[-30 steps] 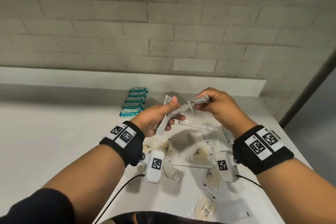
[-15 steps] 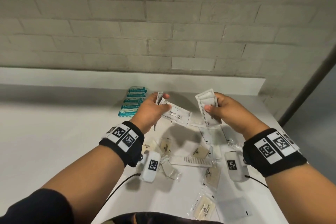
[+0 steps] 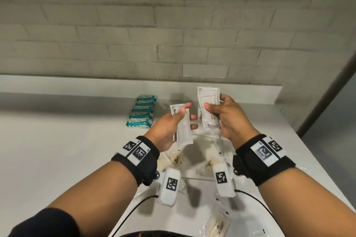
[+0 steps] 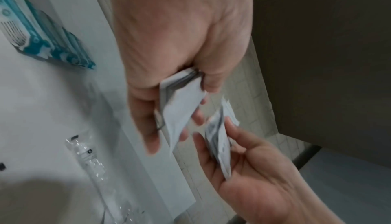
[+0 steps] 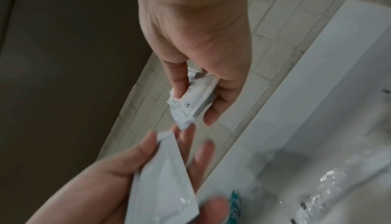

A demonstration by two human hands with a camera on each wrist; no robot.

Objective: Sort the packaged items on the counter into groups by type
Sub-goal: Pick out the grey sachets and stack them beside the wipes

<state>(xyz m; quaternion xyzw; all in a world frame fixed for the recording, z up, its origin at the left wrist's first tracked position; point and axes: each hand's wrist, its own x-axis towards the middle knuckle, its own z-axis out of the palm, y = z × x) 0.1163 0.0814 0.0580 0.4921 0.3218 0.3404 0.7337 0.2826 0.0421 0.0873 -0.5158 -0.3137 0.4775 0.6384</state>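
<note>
Both hands are raised above the white counter, each holding flat white sachets. My left hand pinches a small stack of white sachets between thumb and fingers; the same stack shows edge-on in the left wrist view. My right hand grips two printed white sachets upright, thumb across their face, seen again as sachets in the right wrist view. The two hands are close together, sachets a few centimetres apart. A row of teal packs lies on the counter to the left.
Below the hands lie loose clear packets: a comb packet, small beige-item packets, a long clear sleeve. A raised ledge and brick wall back the counter. The counter's right edge drops off to the floor.
The hands pulled apart, each taking part of the sachets held together a second ago. They then rose and turned the sachets upright, the right hand moving left toward the left hand.
</note>
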